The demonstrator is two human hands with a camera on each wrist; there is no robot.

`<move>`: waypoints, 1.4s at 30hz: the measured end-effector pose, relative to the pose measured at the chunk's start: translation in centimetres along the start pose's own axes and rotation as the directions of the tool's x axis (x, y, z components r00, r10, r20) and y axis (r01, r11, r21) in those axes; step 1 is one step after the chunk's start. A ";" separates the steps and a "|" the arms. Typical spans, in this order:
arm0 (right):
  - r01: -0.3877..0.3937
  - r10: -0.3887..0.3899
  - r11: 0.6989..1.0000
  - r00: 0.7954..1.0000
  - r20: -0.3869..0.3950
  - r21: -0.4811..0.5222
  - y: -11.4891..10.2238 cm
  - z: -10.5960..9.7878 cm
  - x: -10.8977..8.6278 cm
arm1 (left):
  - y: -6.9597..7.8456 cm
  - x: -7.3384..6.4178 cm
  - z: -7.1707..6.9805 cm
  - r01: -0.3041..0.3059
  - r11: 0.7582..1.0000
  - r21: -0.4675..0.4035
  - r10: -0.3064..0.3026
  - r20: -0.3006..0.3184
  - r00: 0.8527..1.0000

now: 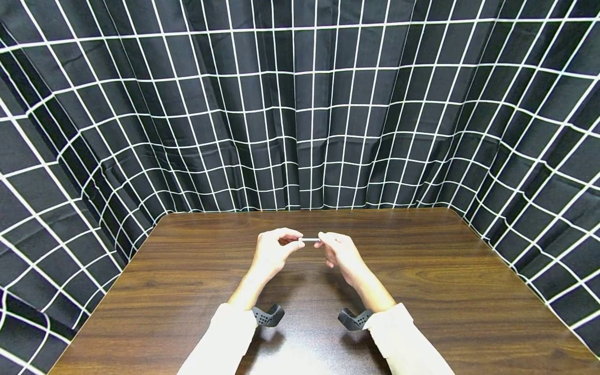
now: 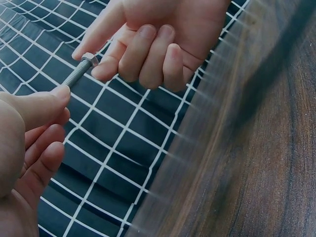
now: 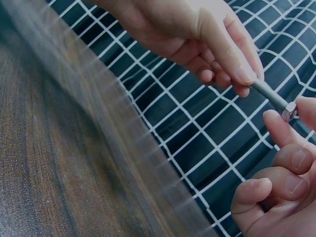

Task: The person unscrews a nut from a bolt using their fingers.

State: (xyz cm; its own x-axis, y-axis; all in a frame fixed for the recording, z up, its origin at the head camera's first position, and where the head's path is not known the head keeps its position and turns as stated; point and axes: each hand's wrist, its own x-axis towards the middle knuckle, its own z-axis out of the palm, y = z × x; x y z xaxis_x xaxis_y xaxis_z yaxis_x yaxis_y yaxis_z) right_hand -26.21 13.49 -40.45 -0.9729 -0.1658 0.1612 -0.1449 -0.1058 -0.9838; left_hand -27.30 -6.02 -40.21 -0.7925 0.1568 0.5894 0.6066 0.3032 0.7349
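Note:
A silver threaded bolt (image 1: pixel 310 239) lies roughly level between my two hands, raised over the table. My left hand (image 1: pixel 275 251) pinches the end of its shaft between thumb and fingertips. At the other end, my right hand (image 1: pixel 344 254) has thumb and forefinger on either side of the hex-shaped metal end, its other fingers curled in. In the left wrist view the bolt's threads (image 2: pixel 77 75) show between the two hands. The right wrist view shows the hex end (image 3: pixel 289 111) at the right fingertips. The shaft's tip is hidden in the left hand's grip.
Below the hands is a dark brown wood-grain table (image 1: pixel 187 276). A black curtain with a white grid (image 1: pixel 309 120) hangs behind the table and along both sides. A dark strap-like camera mount (image 1: pixel 269 315) sits on each wrist beside the pale sleeves.

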 end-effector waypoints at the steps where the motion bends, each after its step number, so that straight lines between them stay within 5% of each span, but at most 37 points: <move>1: 0.006 -0.006 1.000 1.000 0.005 0.003 0.0 -0.1 0.0 | 0.0 0.0 0.0 0.001 1.000 -0.003 -0.001 -0.001 1.000; 12: 0.055 -0.060 0.996 0.995 0.077 0.070 0.1 -0.5 -0.2 | 0.3 0.1 -0.2 -0.011 1.000 0.007 0.011 -0.006 1.000; 24: 0.096 -0.098 0.995 0.993 0.066 0.034 0.2 -0.7 0.0 | -0.1 0.1 -0.2 -0.004 1.000 0.011 0.004 -0.004 1.000; 42: 0.128 -0.136 0.985 0.988 0.069 0.113 0.0 -0.4 -0.2 | -0.1 0.1 -0.1 -0.021 1.000 -0.006 0.021 -0.009 1.000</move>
State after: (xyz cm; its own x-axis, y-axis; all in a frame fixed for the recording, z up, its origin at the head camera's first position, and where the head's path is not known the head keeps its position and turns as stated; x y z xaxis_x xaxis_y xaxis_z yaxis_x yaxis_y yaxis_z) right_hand -26.10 13.93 -40.50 -0.9295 -0.2170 0.2983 -0.2466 -0.2359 -0.9400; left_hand -27.42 -6.18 -40.20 -0.7791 0.1546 0.6076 0.6234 0.2938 0.7246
